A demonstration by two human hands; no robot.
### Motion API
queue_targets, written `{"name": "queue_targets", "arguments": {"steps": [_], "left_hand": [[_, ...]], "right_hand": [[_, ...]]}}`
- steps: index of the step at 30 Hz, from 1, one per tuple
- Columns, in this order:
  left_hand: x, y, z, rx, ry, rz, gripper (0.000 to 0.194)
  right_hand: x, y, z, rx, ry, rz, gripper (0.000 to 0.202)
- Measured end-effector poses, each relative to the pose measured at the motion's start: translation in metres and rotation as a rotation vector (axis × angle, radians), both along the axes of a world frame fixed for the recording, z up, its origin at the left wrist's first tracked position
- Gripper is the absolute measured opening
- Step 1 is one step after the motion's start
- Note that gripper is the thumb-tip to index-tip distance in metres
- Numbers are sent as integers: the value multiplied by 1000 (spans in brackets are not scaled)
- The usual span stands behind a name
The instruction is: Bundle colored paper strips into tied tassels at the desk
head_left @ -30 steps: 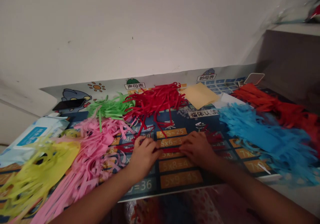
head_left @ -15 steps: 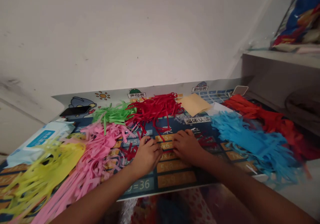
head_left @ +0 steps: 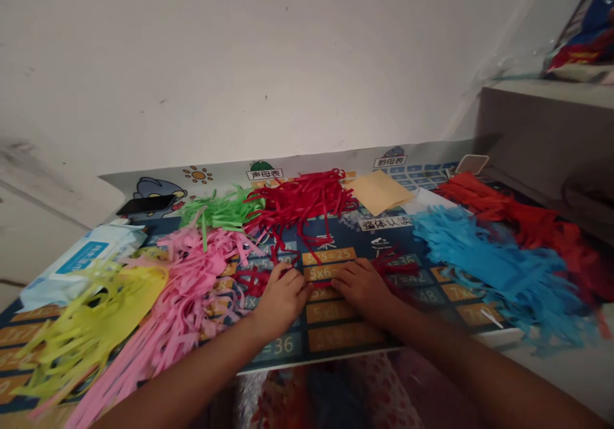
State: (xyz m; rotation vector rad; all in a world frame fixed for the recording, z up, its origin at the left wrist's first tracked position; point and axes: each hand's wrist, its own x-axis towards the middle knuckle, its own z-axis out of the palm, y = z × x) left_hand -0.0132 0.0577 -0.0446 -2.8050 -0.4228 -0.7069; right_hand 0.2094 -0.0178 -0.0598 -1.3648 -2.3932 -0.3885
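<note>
My left hand (head_left: 282,296) and my right hand (head_left: 363,288) rest low over the printed mat, fingers curled down. Both are closed on one bundle of dark red paper strips (head_left: 252,282). Its fringed ends stick out to the left of my left hand and to the right of my right hand, and a narrow red twist (head_left: 321,284) spans the gap between them. Just beyond lies a loose pile of red strips (head_left: 307,197), some trailing towards my left hand. Left of my left hand spreads a pink fringed paper bundle (head_left: 206,263).
Around the mat (head_left: 345,338) lie green strips (head_left: 225,208), yellow fringed paper (head_left: 129,295), a wipes packet (head_left: 86,256) and a phone (head_left: 146,204). To the right are tan paper sheets (head_left: 378,192), blue fringe (head_left: 489,263) and orange-red fringe (head_left: 522,218). A wall (head_left: 240,64) stands behind.
My hands are slightly farther apart, and the red twist between them now shows clearly. The camera view has shifted a little; the other paper bundles lie as before.
</note>
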Motion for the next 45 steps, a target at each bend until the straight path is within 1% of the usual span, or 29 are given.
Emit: {"name": "queue_targets", "arguments": {"steps": [1,3,6,9,11,14,17,20,21,22,24,27,29,32,34,36,37,38,39,40,42,43,44,45], "left_hand": [[-3,0,0,-2,3,-14,21],[-10,-1,0,-61,-4,-42,22],[-17,-1,0,-241,-61,-52,23],[-19,-1,0,-427,-94,17,21],[-18,0,0,-504,-93,64,17],[-13,0,0,-550,-104,103,17],[-7,1,0,-572,-76,187,19],[-2,1,1,-567,-2,285,17],[-1,1,2,-547,20,297,15],[0,2,2,-510,34,282,13],[-1,2,4,-387,55,169,11],[-1,0,6,-202,80,-32,15],[1,-1,8,-155,103,-84,15],[11,0,5,-150,124,-73,14],[20,2,1,-149,117,-37,13],[26,4,0,-110,102,-4,17],[27,3,3,-75,90,6,20],[26,0,9,-42,72,13,21],[22,-6,18,-19,45,10,20],[17,-14,30,-6,9,-10,20],[4,-37,57,-31,-64,-76,24],[-3,-51,70,-37,-96,-126,29],[-9,-64,81,-48,-112,-172,31],[-13,-76,91,-46,-119,-211,32]], "right_hand": [[6,-2,-2,-20,31,17,9],[18,-4,-6,-64,112,30,13],[28,-3,-7,-142,252,16,19],[32,1,-3,-287,406,-38,17],[33,2,0,-371,487,-70,13],[32,3,4,-403,523,-88,10],[29,4,8,-419,499,-147,10],[24,7,12,-471,432,-230,13],[24,8,14,-472,398,-242,11],[24,8,15,-454,354,-232,9],[25,8,16,-351,244,-144,4],[25,5,20,-169,52,62,11],[23,4,23,-116,-90,145,13],[17,8,25,-77,-238,187,17],[13,14,22,-53,-221,155,21],[10,18,21,-33,-172,87,22],[9,17,23,-25,-149,52,22],[6,12,28,-18,-124,22,21],[3,4,35,-11,-87,1,20],[-1,-7,44,-13,-31,-13,18],[-12,-36,65,-72,169,-40,14],[-18,-52,76,-150,304,-33,14],[-24,-65,86,-272,462,5,18],[-29,-76,93,-438,645,58,23]]}}
